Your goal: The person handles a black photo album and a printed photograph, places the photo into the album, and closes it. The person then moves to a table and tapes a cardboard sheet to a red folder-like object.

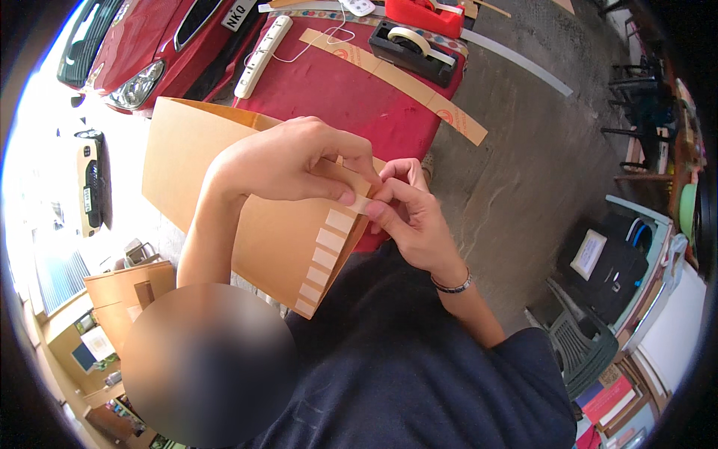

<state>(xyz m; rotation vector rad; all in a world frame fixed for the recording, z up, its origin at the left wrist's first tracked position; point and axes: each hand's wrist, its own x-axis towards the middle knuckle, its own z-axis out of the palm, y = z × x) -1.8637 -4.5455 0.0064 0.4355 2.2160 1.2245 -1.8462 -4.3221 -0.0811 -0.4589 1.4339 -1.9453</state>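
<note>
A folded brown cardboard sheet [284,232] stands tilted in front of me, partly over my lap. Several short pale tape strips [323,257] run in a row along its near right edge. My left hand [303,161] reaches over the top, its thumb and fingers closed on the cardboard's upper right corner. At that same corner, my right hand [411,217] is pinched on a small pale tape piece [360,203], close to the left thumb. The fingers partly hide the corner.
Beyond the cardboard is a red-covered table [329,97] with a white power strip [263,56], a long brown cardboard strip [396,78], a black tape dispenser [413,52] and a red tape dispenser [426,15]. A red car [157,52] stands at far left, a green chair [580,348] at right.
</note>
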